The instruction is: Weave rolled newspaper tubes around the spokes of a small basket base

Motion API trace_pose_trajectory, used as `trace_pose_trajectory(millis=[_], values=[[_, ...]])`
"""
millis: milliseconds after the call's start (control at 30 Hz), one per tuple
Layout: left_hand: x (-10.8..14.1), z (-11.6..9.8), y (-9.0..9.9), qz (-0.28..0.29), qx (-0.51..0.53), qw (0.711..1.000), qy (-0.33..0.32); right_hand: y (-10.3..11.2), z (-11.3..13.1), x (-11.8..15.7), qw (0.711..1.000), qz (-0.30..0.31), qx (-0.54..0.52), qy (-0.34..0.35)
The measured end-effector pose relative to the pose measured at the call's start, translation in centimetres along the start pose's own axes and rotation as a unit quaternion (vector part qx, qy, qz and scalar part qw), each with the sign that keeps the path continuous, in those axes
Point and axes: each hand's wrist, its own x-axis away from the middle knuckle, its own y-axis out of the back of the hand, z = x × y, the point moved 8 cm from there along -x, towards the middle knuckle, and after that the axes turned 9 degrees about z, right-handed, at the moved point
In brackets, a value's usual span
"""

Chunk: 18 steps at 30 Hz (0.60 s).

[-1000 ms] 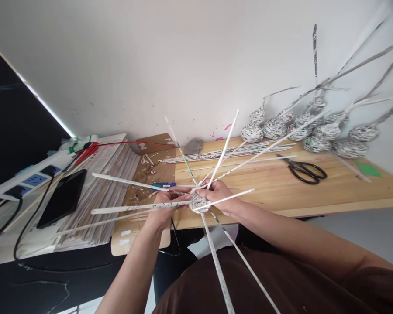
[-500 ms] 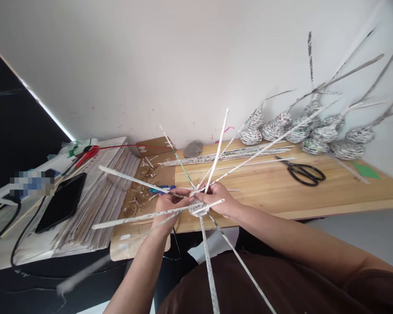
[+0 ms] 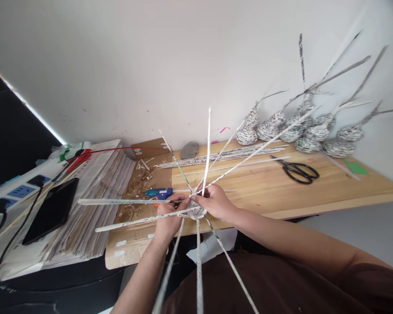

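Woven paper disc [image 3: 196, 212] is held in both hands, at the near edge of the wooden table [image 3: 275, 198], with long paper rods [image 3: 208, 152] radiating from it to the far, near, left and right. The far left part of its rim is pinched by the left hand [image 3: 169, 217], the thumb pressed against bent fingers; whether a rod is also gripped there cannot be told. The far rim is pinched between the thumb and curled fingers of the right hand [image 3: 218, 202], its thumb tip set close to the left one. Just left of the left hand, a blue glue gun [image 3: 160, 193] is seen lying on cardboard [image 3: 126, 250] strewn with paper scraps. Beyond the hands, a bundle of paper rods [image 3: 225, 155] is laid across the table, with a grey stone [image 3: 189, 150] beside it. To the right, black-handled scissors [image 3: 299, 171] are laid down, and woven gourd-shaped pieces [image 3: 309, 144] are grouped against the far wall. To the far left, a stack of newspapers [image 3: 88, 213], a black phone [image 3: 52, 212] and a power strip [image 3: 31, 185] are seen.
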Motion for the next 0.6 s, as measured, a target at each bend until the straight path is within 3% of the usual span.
trace_pose_trajectory(millis=[233, 467, 600], values=[[-0.2, 1.4, -0.3, 0.015, 0.015, 0.999, 0.048, -0.1, -1.3, 0.1, 0.998, -0.014, -0.054, -0.028], [-0.3, 0.2, 0.0, -0.012, -0.034, 0.999, 0.009, -0.7, -1.1, 0.2, 0.993, -0.005, -0.109, -0.047], [-0.4, 0.6, -0.3, 0.004, 0.009, 1.0, 0.017, -0.1, -1.2, 0.0, 0.995, -0.01, -0.093, -0.039]])
